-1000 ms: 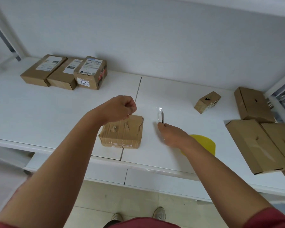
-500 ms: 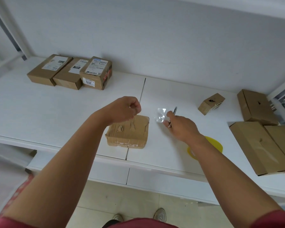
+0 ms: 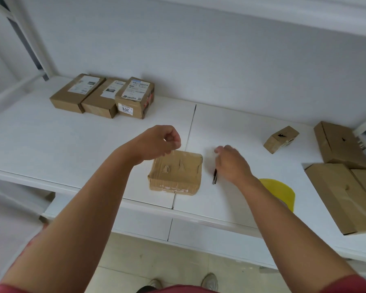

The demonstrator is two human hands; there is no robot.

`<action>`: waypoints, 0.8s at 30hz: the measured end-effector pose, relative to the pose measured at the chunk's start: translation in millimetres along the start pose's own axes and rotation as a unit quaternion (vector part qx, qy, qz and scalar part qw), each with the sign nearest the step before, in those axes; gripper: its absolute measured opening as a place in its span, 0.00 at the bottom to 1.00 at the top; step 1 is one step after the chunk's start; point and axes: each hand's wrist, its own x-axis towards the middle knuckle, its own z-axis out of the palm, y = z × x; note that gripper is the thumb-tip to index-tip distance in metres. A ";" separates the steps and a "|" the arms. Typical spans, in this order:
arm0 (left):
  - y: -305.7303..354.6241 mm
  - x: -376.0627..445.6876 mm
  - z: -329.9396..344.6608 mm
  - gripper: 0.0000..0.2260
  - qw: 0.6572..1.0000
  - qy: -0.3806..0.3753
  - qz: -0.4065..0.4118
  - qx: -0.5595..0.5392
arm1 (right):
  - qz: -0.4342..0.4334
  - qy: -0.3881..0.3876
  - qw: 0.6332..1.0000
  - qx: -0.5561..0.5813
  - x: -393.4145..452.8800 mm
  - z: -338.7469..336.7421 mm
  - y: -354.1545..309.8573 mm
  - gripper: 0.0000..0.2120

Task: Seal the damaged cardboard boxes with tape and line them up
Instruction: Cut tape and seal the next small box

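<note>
Left hand (image 3: 161,142) raised over the far left corner of a dented box (image 3: 175,172), fingers curled; impossible to tell whether anything is pinched. Right hand (image 3: 232,161) just right of the box, gripping a dark slim tool (image 3: 215,176). White surface (image 3: 72,140), three labelled boxes (image 3: 106,96) lined up far left, white wall behind.

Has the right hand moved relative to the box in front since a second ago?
Yes. The right hand has risen and swung further back along the damaged box's right side; the dark tool it holds now points down toward the shelf.
</note>
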 end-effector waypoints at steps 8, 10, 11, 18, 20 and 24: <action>-8.0 -3.7 -1.6 0.01 1.000 -0.010 0.001 -0.010 | 0.036 -0.116 0.826 0.550 -27.1 -24.6 -54.2 0.22; -13.1 -6.4 -3.3 0.01 1.000 -0.011 -0.007 -0.009 | 0.045 -0.075 0.822 0.563 -29.9 -16.2 -54.6 0.08; -16.1 -8.3 -4.1 0.02 1.000 -0.012 -0.012 -0.009 | 0.046 -0.053 0.819 0.569 -32.2 -13.7 -55.8 0.06; -43.1 -21.2 2.0 0.15 0.994 0.058 -0.049 -0.082 | 0.018 0.048 0.853 0.519 -41.2 -10.1 -70.0 0.06; -51.8 -23.9 6.4 0.24 0.989 0.076 -0.065 -0.107 | 0.015 0.063 0.851 0.521 -42.2 -10.0 -71.4 0.08; -67.8 -24.7 19.5 0.25 0.986 0.128 -0.077 -0.079 | 0.044 0.121 0.798 0.589 -40.9 -18.5 -58.7 0.10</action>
